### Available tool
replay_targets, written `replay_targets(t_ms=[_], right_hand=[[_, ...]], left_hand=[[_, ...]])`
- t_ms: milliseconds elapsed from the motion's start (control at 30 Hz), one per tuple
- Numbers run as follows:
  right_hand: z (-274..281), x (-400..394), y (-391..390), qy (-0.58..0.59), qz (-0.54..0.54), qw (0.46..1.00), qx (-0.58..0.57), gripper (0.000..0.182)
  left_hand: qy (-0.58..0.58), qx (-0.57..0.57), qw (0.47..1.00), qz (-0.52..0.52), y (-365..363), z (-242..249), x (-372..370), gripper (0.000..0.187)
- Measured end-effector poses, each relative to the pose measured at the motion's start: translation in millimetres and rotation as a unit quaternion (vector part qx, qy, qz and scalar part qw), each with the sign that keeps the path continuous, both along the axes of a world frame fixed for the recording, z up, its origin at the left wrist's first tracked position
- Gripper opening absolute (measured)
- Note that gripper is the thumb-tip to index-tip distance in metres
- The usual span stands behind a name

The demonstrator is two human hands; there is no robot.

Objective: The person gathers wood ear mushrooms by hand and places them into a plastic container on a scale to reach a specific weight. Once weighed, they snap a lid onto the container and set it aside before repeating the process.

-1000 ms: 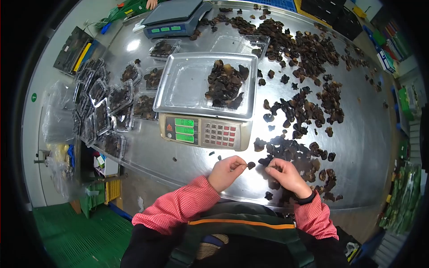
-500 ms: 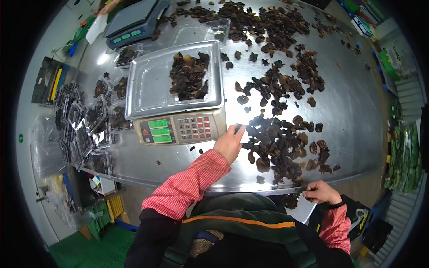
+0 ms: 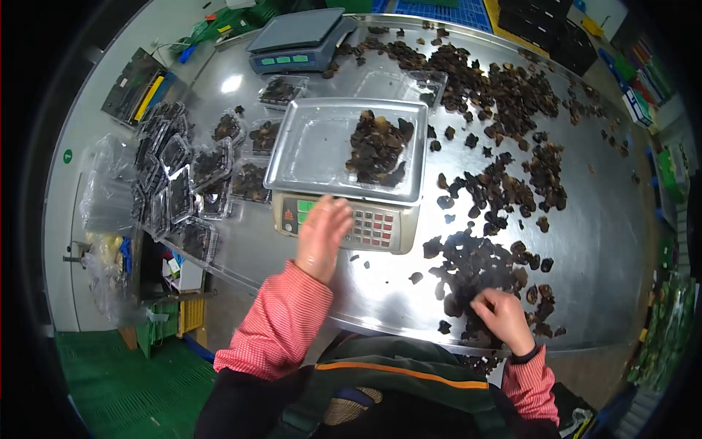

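My left hand (image 3: 320, 238) is raised over the front panel of the weighing scale (image 3: 398, 233), fingers stretched out and holding nothing. It covers part of the green display. On the scale's metal pan (image 3: 274, 164), a clear plastic tray (image 3: 311, 157) carries a heap of dark brown wood ear mushrooms (image 3: 376, 150) on its right side. My right hand (image 3: 504, 318) rests at the near edge of a loose pile of wood ear mushrooms (image 3: 475, 263), its fingers curled closed. Whatever lies between those fingers is hidden.
Filled clear plastic boxes (image 3: 175, 194) are stacked left of the scale. A second scale (image 3: 296, 55) stands at the back. More wood ear mushrooms (image 3: 504, 88) spread across the far right of the steel table (image 3: 599, 249). Plastic bags (image 3: 110, 197) hang at the left.
My left hand has moved left from the pile to in front of the scale. My right hand has left the white sheet at the table edge and come up to the pile. The view has shifted.
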State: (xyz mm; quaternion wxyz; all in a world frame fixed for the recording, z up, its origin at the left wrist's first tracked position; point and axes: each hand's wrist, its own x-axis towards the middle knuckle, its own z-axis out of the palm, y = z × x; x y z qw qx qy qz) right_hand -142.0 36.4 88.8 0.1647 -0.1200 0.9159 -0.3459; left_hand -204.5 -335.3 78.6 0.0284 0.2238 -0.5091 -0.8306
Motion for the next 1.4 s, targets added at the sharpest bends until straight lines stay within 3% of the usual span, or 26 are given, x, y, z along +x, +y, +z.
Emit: replay_targets(t_ms=[100, 233, 333, 400, 533, 633, 667, 733, 800, 900, 933, 1000, 1033, 1133, 1167, 1233, 1267, 1300, 1400], right_hand=[[7, -41, -34, 0.078, 0.054, 0.994, -0.055, 0.017], [5, -112, -86, 0.138, 0.07, 0.985, -0.073, 0.018], [7, -169, -120, 0.199, 0.021, 0.973, -0.118, 0.016], [6, -205, -135, 0.146, -0.049, 0.977, -0.145, 0.018], [-2, -258, -152, 0.186, -0.092, 0.961, -0.183, 0.024], [-10, -278, -152, 0.157, -0.115, 0.965, -0.176, 0.032], [-11, -283, -152, 0.144, -0.125, 0.967, -0.17, 0.035], [-18, -297, -152, 0.136, -0.14, 0.966, -0.168, 0.04], [-40, -313, -155, 0.145, -0.151, 0.962, -0.177, 0.045], [-39, -316, -160, 0.019, -0.087, 0.98, -0.176, 0.038], [-32, -314, -162, -0.045, -0.063, 0.979, -0.187, 0.036], [-31, -303, -161, -0.103, -0.115, 0.947, -0.28, 0.023], [-35, -299, -158, -0.116, -0.128, 0.931, -0.322, 0.02], [-35, -286, -156, -0.159, -0.158, 0.895, -0.385, 0.012], [-38, -283, -158, -0.156, -0.168, 0.891, -0.392, 0.011], [-37, -271, -168, -0.138, -0.187, 0.881, -0.411, 0.007], [-43, -271, -169, -0.135, -0.184, 0.878, -0.421, 0.006], [-41, -266, -171, -0.129, -0.181, 0.873, -0.434, 0.005], [-22, -261, -171, -0.157, -0.164, 0.861, -0.454, 0.006]], left_hand=[[-0.01, 0.131, 0.989, 0.06, -33, 13, -22, 0.092], [-0.04, 0.168, 0.978, 0.114, -52, 3, -54, 0.11], [-0.057, 0.175, 0.968, 0.168, -64, 2, -76, 0.111], [-0.068, 0.158, 0.969, 0.175, -70, 4, -89, 0.105], [-0.029, 0.052, 0.987, 0.149, -80, 3, -100, 0.092], [0.033, -0.078, 0.984, 0.158, -62, 10, -100, 0.069], [0.093, -0.183, 0.973, 0.106, -54, 12, -97, 0.06], [0.207, -0.38, 0.902, -0.003, -34, 16, -88, 0.044], [0.273, -0.662, 0.694, -0.076, -2, 25, -82, 0.03], [0.261, -0.717, 0.64, -0.094, 23, 10, -78, 0.036], [0.221, -0.716, 0.656, -0.089, 24, 10, -75, 0.035], [0.139, -0.709, 0.687, -0.077, 24, 13, -68, 0.034], [0.138, -0.721, 0.678, -0.041, 16, 8, -68, 0.046], [-0.058, -0.487, 0.871, -0.036, 1, 5, -70, 0.065], [-0.045, -0.384, 0.921, -0.043, -10, -24, -74, 0.084], [-0.066, -0.162, 0.984, -0.015, -12, -17, -81, 0.087], [-0.071, -0.045, 0.996, -0.004, -14, -14, -83, 0.088], [-0.061, -0.017, 0.998, 0.002, -21, -26, -83, 0.088], [-0.041, -0.021, 0.997, -0.07, -29, 4, -60, 0.087]])
